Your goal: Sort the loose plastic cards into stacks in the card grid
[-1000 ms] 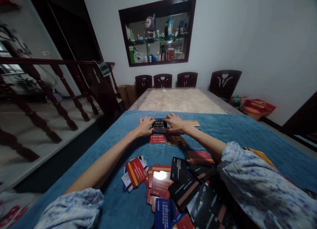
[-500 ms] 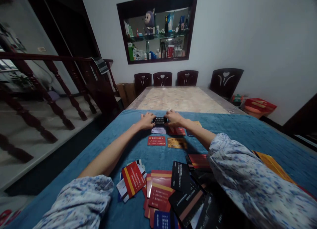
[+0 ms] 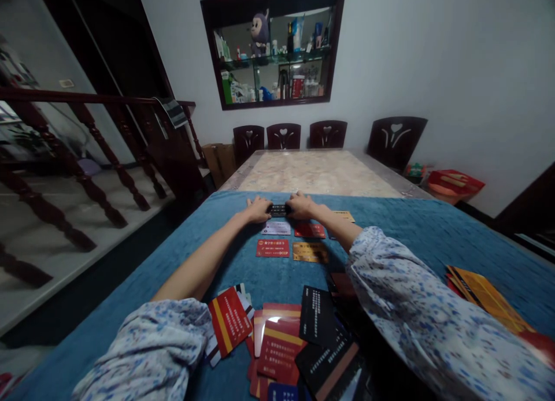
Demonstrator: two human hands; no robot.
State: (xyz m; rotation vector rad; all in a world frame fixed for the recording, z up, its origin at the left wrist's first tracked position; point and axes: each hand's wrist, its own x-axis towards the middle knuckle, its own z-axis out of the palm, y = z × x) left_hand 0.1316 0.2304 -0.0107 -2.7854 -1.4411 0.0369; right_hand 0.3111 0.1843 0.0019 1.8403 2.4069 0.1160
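Note:
A black card (image 3: 278,211) with light print lies at the far end of the blue cloth, between my two hands. My left hand (image 3: 259,209) grips its left end, and my right hand (image 3: 300,205) has its fingers on the right end. Just nearer lie a white card (image 3: 276,228) and a red card (image 3: 309,230), the latter partly under my right wrist. In the row closer to me are another red card (image 3: 272,248) and a gold card (image 3: 310,252). My right forearm partly covers a further card with a yellow edge (image 3: 344,216).
Loose cards pile up near me: red-and-yellow ones (image 3: 230,323), dark red ones (image 3: 280,349) and black ones (image 3: 318,314). Orange cards (image 3: 488,297) lie at the right. Blue cloth (image 3: 208,239) covers the table's near part; chairs (image 3: 284,137) stand beyond the bare tabletop (image 3: 312,170).
Both hands stay at the black card, almost unmoved. My right forearm has shifted left, uncovering more of the orange cards. The view has tilted slightly.

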